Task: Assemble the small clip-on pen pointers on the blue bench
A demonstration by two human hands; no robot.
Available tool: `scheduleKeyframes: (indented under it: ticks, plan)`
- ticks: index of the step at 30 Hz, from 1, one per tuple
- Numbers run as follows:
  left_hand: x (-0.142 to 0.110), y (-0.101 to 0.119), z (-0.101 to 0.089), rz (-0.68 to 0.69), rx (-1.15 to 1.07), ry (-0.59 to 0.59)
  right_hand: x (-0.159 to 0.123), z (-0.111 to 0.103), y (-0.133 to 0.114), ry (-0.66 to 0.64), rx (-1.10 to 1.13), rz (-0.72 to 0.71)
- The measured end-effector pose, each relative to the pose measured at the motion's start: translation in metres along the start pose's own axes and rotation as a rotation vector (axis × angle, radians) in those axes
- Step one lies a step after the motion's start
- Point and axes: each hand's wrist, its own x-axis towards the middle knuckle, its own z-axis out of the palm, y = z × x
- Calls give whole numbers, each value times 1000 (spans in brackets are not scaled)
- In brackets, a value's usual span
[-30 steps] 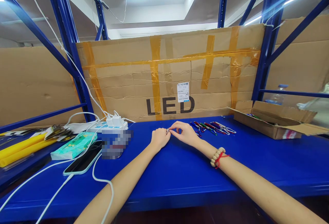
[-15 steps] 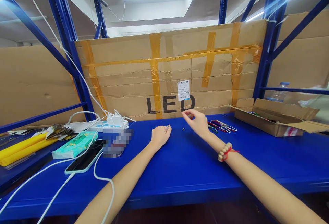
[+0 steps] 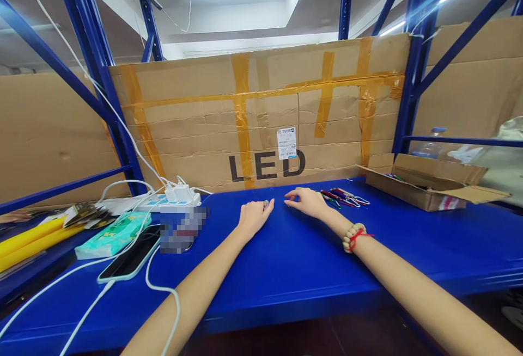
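Observation:
My left hand (image 3: 253,221) rests on the blue tabletop (image 3: 278,274), fingers curled. A small shiny metal piece (image 3: 266,203) shows between its thumb and forefinger; its exact kind is too small to make out. Just to the right, my right hand (image 3: 307,202) is low over the table, its thumb and fingers bent together in a pinch. What lies at those fingertips, if anything, is hidden. A beaded bracelet (image 3: 352,238) with red string circles the right wrist. Behind the right hand lie several coloured carabiners (image 3: 347,197), red, green and silver.
An open cardboard box (image 3: 420,192) stands at the right. On the left are a phone (image 3: 131,255), a green tissue pack (image 3: 114,234), a power strip (image 3: 180,201), white cables and yellow rolls (image 3: 32,241). A large cardboard sheet (image 3: 196,133) closes off the back.
My right hand has come down to the tabletop, where a small metal piece lay in sight before; that piece no longer shows. The left hand keeps its place. The view has shifted slightly.

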Motion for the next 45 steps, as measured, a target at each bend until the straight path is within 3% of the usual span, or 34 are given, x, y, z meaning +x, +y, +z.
scheduleKeyframes:
  ticks: [7,13,22,45]
  plan:
    - [-1,2,4,241,94,-4,0,8,2,-67,-42,-44]
    - [-3,5,1,348,139,-56,-1,8,-2,-54,22,-3]
    - [-4,5,0,348,150,-81,-1,10,-5,-55,83,114]
    - [-5,9,-3,349,110,-94,-3,9,-8,-40,123,91]
